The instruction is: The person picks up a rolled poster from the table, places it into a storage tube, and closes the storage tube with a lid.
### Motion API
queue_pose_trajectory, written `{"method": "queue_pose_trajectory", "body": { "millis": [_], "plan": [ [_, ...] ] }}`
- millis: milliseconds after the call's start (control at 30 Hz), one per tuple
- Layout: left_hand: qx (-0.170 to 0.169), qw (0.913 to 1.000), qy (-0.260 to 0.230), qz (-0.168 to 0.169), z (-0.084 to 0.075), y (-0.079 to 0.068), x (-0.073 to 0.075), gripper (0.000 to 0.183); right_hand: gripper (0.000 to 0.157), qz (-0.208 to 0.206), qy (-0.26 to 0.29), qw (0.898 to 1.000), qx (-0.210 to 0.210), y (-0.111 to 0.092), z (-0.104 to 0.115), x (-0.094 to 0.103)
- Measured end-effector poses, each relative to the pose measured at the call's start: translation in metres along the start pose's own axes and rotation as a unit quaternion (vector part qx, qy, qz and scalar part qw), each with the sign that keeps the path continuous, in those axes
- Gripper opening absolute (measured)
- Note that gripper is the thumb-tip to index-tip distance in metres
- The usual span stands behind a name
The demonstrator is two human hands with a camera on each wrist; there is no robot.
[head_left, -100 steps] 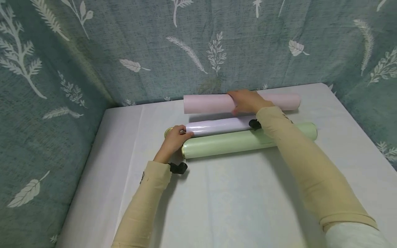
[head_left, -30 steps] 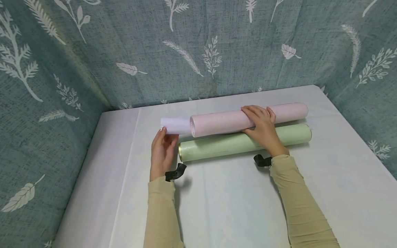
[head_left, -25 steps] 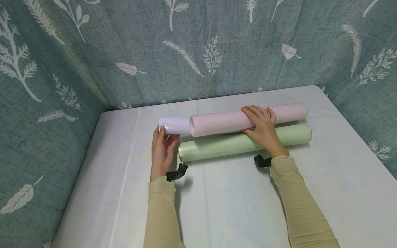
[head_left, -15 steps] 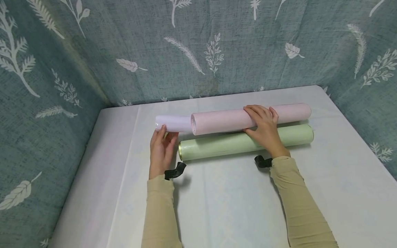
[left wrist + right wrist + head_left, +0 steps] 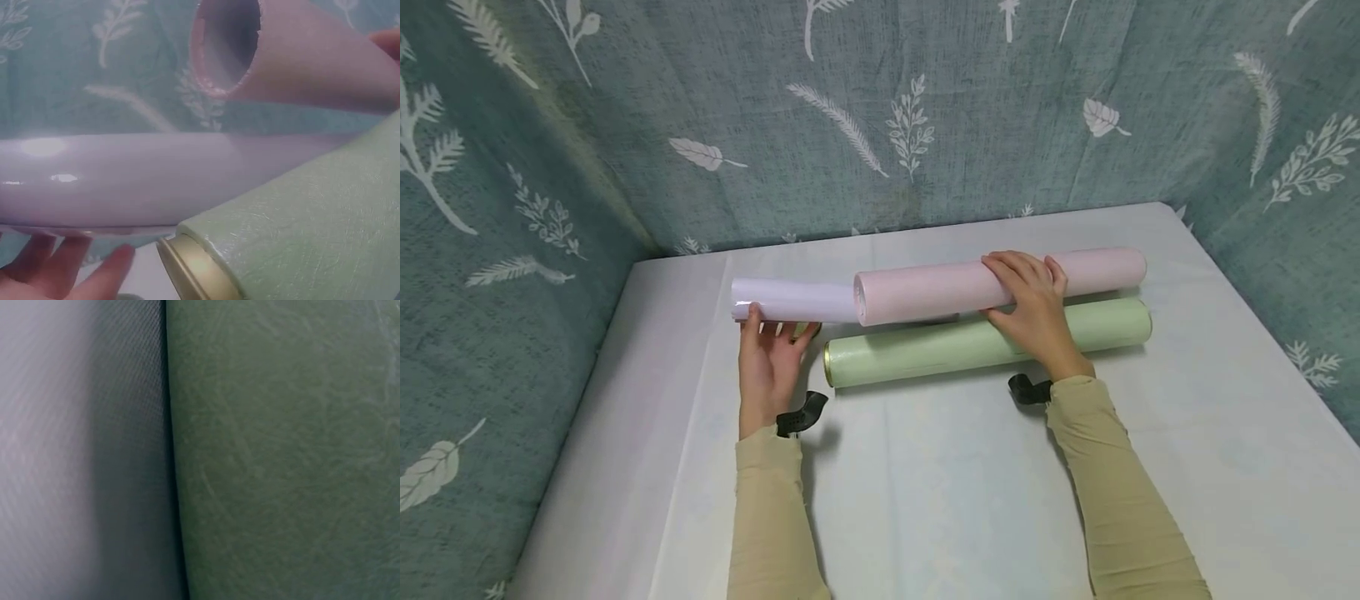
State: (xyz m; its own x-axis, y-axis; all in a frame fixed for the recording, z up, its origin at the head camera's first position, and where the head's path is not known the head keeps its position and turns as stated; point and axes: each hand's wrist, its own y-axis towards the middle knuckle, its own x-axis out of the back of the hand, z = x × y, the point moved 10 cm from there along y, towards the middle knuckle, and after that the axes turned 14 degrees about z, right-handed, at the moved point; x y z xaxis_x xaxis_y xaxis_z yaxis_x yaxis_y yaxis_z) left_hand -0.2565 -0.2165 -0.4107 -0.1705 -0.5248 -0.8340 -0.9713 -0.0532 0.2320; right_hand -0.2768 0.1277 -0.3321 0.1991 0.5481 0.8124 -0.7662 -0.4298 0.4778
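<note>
In the head view my left hand (image 5: 766, 367) holds the left end of a glossy lilac roll (image 5: 805, 298), thumb on its front and fingers underneath. My right hand (image 5: 1030, 308) grips a pink roll (image 5: 925, 292) from above, near its middle. The pink roll's hollow left end overlaps the lilac roll, whose right part is hidden behind it. In the left wrist view the pink roll (image 5: 319, 62) stands above the lilac roll (image 5: 137, 175). Nearest me lies a pale green roll (image 5: 925, 354) with a gold-rimmed left end; it fills much of the right wrist view.
The rolls are over a table with a white cover (image 5: 940, 483), toward its back edge. A grey-green leaf-patterned cloth (image 5: 737, 150) hangs behind and at both sides. Black wrist mounts (image 5: 803, 414) show below the hands.
The right hand has brought the pink roll forward from the back, over the lilac roll. The left hand now grips the lilac roll's end and has drawn it left, exposing more of it.
</note>
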Motion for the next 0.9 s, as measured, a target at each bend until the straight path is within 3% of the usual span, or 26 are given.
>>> {"method": "queue_pose_trajectory", "body": {
  "millis": [333, 533, 633, 767, 900],
  "plan": [
    [0.005, 0.9998, 0.014, -0.011, -0.001, 0.006, 0.003, 0.035, 0.068, -0.003, 0.004, 1.0, -0.006, 0.006, 0.0, 0.002],
    [0.023, 0.9979, 0.015, 0.058, 0.004, 0.004, -0.012, 0.031, 0.067, 0.002, -0.008, 1.0, -0.005, 0.004, -0.001, 0.0],
    [0.028, 0.9968, 0.005, 0.075, 0.007, 0.003, -0.015, 0.035, 0.067, 0.003, -0.004, 1.0, -0.01, 0.001, -0.002, -0.001],
    [0.03, 0.9979, 0.003, 0.057, 0.009, 0.002, -0.012, 0.044, 0.068, 0.002, 0.001, 1.0, -0.013, 0.0, -0.002, -0.002],
    [0.034, 0.9987, 0.02, 0.032, 0.01, 0.001, -0.006, 0.042, 0.068, -0.002, 0.002, 1.0, -0.011, 0.0, -0.001, -0.001]
  ]
}}
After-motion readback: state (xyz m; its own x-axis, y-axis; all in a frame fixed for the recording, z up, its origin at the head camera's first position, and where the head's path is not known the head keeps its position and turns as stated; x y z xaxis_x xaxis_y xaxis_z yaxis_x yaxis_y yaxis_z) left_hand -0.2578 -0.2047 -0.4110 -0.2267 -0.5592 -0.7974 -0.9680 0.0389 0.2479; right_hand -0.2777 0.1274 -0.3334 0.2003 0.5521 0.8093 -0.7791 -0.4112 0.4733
